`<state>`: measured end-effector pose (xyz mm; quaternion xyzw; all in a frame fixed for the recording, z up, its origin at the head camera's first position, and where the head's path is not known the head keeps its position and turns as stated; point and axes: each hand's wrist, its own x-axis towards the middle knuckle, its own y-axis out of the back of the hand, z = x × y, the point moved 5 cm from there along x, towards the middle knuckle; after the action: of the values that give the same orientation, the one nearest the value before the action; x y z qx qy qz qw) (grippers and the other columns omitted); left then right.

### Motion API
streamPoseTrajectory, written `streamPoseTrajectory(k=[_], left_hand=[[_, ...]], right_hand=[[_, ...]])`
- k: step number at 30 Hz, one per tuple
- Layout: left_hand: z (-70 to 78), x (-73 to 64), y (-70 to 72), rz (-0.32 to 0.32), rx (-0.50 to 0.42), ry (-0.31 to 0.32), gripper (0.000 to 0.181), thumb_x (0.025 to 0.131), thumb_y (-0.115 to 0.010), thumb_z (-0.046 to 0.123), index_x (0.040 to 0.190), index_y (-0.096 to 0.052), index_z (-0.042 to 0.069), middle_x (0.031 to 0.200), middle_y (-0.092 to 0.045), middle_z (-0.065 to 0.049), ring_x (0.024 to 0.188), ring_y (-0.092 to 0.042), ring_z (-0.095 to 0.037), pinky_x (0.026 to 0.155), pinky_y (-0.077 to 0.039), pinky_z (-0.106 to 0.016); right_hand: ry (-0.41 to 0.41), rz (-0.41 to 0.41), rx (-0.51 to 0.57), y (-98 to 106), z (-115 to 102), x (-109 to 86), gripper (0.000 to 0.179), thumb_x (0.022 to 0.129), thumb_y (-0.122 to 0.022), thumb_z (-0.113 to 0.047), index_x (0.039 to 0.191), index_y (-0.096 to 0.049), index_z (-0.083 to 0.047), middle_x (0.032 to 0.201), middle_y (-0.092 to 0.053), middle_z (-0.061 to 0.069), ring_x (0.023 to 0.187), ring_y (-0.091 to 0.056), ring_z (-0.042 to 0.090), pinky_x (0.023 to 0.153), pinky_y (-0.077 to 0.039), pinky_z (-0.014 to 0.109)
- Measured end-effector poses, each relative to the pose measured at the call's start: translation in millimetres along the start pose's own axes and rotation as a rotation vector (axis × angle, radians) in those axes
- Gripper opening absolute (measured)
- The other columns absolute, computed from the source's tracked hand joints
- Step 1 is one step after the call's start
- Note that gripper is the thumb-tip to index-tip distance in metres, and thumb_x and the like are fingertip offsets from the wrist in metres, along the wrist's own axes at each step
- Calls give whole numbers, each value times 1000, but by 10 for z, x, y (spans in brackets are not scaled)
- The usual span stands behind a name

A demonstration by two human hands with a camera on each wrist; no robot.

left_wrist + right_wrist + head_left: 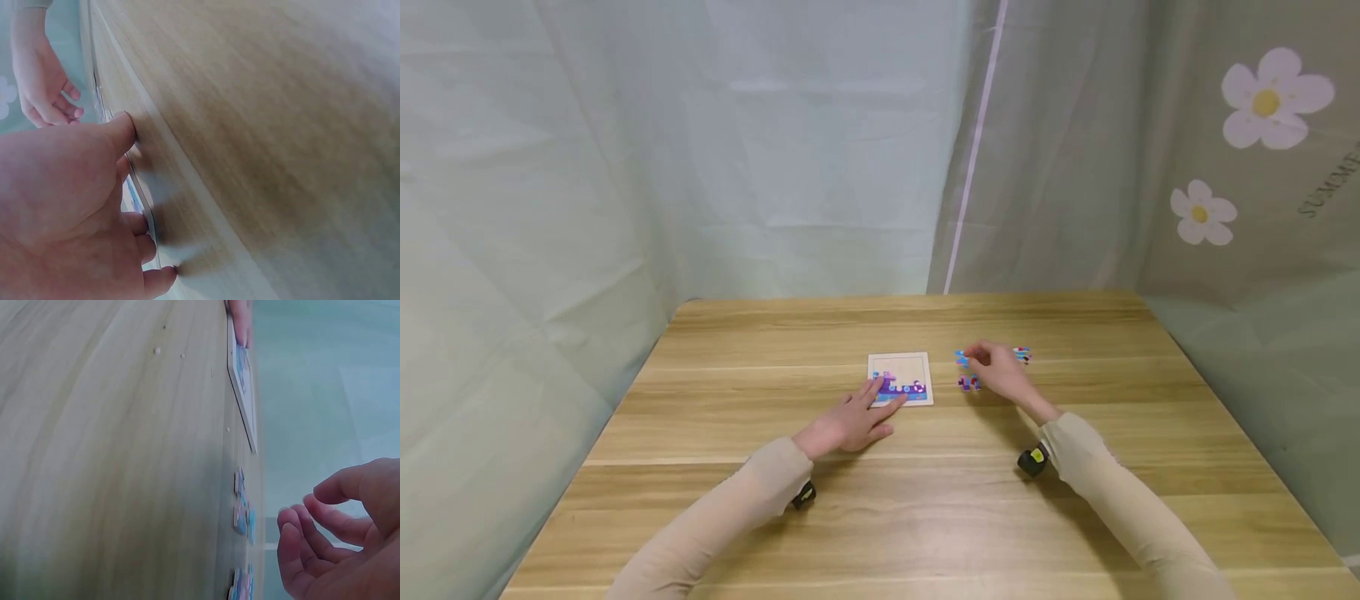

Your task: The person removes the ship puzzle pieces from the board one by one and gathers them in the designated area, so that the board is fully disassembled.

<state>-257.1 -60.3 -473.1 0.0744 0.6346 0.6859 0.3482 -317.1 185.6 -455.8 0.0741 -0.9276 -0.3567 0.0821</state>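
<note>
A small jigsaw board [912, 368] with a pale frame lies on the table, its lower part filled with purple and blue pieces. My left hand [852, 419] rests on its lower left portion, fingers spread and fairly straight. To the right of the board, my right hand [1000, 371] hovers over loose puzzle pieces [969, 382]. Seen from the right wrist, the fingers of the right hand [350, 544] are loosely bent, with a gap between thumb and index and nothing visible between them. The pieces [240, 515] lie apart from those fingertips.
More loose pieces [1022, 354] lie beyond the right hand, partly hidden by it. The wooden table [910, 517] extends around the board, with curtains [820, 150] hanging behind its far edge. A few tiny crumbs [157, 350] dot the tabletop in the right wrist view.
</note>
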Motion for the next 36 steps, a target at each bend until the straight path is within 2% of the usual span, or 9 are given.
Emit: streamPoseTrajectory(k=[9,14,22,28,36], left_hand=[[-22,16,-41,-2,-4,7,55,104,-34,42,156,-17,30,163,-1,-19,151,-4,-35,119,-23,-55],[-23,20,-53,-1,-20,1,55,104,-34,42,156,-17,29,163,1,-20,151,-4,-36,119,-24,-55],[-47,34,-50,-5,-48,54,55,104,-35,43,155,-18,33,158,0,-31,148,-6,-46,121,-18,-54],[-36,24,-52,-25,-53,77,54,104,-34,44,155,-17,35,158,-1,-32,147,-6,-48,120,-19,-56],[0,38,-64,-33,-70,80,54,104,-32,44,155,-15,37,158,-2,-31,147,-3,-47,121,-16,-55]], right_hand=[[41,-40,56,-173,-100,52,24,94,-57,-7,115,-61,3,108,-68,19,96,-64,29,83,-55,39],[57,-76,67,-294,-149,82,23,93,-58,-6,114,-62,3,107,-69,19,94,-65,27,81,-56,36],[127,-97,88,-452,-243,154,20,92,-59,-5,110,-64,3,103,-70,18,92,-65,28,86,-55,41],[102,-143,86,-597,-295,198,20,93,-58,-7,110,-65,1,105,-69,15,96,-65,26,90,-54,40],[91,-184,78,-743,-343,274,18,94,-59,-8,110,-66,-3,105,-70,11,94,-65,21,86,-55,34]])
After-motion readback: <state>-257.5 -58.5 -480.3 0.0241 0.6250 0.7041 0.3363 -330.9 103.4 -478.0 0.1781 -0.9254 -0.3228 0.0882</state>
